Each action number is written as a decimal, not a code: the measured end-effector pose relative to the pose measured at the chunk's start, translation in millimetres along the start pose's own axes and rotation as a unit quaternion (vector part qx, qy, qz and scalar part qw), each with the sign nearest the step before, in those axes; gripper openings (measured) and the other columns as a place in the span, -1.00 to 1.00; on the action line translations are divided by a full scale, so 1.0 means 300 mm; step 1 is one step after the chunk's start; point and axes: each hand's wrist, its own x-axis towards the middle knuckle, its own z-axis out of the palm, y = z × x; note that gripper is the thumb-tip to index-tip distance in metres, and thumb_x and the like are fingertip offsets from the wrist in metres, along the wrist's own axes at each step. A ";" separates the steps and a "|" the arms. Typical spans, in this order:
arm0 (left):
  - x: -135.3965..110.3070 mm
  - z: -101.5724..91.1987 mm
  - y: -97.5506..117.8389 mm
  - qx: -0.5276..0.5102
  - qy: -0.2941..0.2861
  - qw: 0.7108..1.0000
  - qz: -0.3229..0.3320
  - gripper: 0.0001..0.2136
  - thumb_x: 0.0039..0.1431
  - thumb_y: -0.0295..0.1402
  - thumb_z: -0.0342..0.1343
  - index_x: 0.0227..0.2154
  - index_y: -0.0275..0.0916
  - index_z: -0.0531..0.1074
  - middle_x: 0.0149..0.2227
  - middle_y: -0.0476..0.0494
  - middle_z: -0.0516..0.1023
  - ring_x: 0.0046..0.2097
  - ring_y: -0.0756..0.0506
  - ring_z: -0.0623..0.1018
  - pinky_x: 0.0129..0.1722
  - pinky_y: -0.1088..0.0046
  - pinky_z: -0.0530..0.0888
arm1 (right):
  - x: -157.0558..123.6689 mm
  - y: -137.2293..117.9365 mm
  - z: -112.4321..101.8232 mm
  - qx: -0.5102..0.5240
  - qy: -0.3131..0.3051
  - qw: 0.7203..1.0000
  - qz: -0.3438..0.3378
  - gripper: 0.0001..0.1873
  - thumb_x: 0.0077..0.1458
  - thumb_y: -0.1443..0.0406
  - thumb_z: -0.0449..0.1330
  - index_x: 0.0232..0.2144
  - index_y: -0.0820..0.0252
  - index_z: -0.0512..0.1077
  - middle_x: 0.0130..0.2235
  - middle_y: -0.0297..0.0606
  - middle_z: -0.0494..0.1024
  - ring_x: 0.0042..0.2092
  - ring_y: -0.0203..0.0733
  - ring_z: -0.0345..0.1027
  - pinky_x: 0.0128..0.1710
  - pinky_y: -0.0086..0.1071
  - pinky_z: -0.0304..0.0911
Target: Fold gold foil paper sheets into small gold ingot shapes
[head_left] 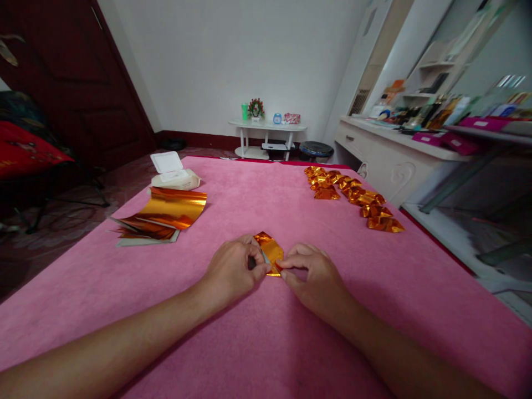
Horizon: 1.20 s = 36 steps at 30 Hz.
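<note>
A small, partly folded piece of gold foil paper lies on the pink cloth in front of me, with a strip of its pale underside showing. My left hand is closed on its left edge, thumb and fingers pinching near the lower corner. On the other side, my right hand pinches the lower right edge between thumb and forefinger. To the left sits a loose stack of gold foil sheets, the top one curling. Several folded gold foil pieces stand in rows at the far right.
An open-lidded pack of wipes rests behind the foil stack. The pink cloth covers the table. Beyond it are a small white table, a round stool and, on the right, a dresser crowded with bottles and boxes.
</note>
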 end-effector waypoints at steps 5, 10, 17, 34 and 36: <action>-0.004 -0.002 0.014 0.013 -0.003 1.000 -0.001 -0.89 -0.01 -0.40 0.16 -0.60 -0.24 0.43 -0.44 -0.03 0.44 -0.42 -0.01 0.41 -0.43 0.46 0.28 | 0.001 -0.002 -0.001 -0.005 0.001 1.000 0.002 -0.82 -0.09 0.45 0.18 -0.48 0.08 0.53 -0.41 -0.33 0.46 -0.31 -0.23 0.28 -0.30 -0.36 0.16; -0.010 -0.002 0.021 0.027 0.007 1.000 0.005 -0.88 0.01 -0.37 0.17 -0.58 -0.24 0.42 -0.43 -0.03 0.43 -0.42 -0.01 0.40 -0.43 0.46 0.27 | 0.000 -0.006 -0.002 -0.008 -0.001 1.000 0.003 -0.82 -0.10 0.45 0.19 -0.48 0.08 0.53 -0.41 -0.33 0.46 -0.31 -0.23 0.28 -0.29 -0.36 0.16; -0.006 0.000 0.022 0.028 -0.001 1.000 -0.007 -0.88 0.03 -0.39 0.13 -0.58 -0.24 0.41 -0.42 -0.04 0.43 -0.40 -0.02 0.41 -0.40 0.45 0.27 | 0.000 -0.003 -0.003 -0.016 0.002 1.000 0.002 -0.81 -0.10 0.45 0.19 -0.46 0.07 0.54 -0.42 -0.33 0.45 -0.32 -0.23 0.28 -0.28 -0.35 0.16; 0.005 -0.005 0.013 0.033 -0.021 0.999 -0.019 -0.89 -0.01 -0.34 0.18 -0.56 -0.24 0.41 -0.38 -0.02 0.44 -0.37 -0.01 0.39 -0.41 0.48 0.23 | -0.001 -0.001 0.000 -0.016 0.003 1.000 0.004 -0.81 -0.09 0.44 0.20 -0.44 0.07 0.55 -0.41 -0.32 0.45 -0.31 -0.22 0.29 -0.28 -0.33 0.18; 0.003 -0.003 0.011 0.038 -0.003 0.999 -0.018 -0.89 -0.03 -0.33 0.21 -0.50 -0.23 0.41 -0.39 -0.01 0.44 -0.37 -0.02 0.39 -0.41 0.48 0.24 | -0.001 0.000 0.001 -0.015 0.004 1.000 0.000 -0.81 -0.09 0.44 0.19 -0.44 0.07 0.55 -0.41 -0.32 0.45 -0.31 -0.22 0.29 -0.28 -0.33 0.18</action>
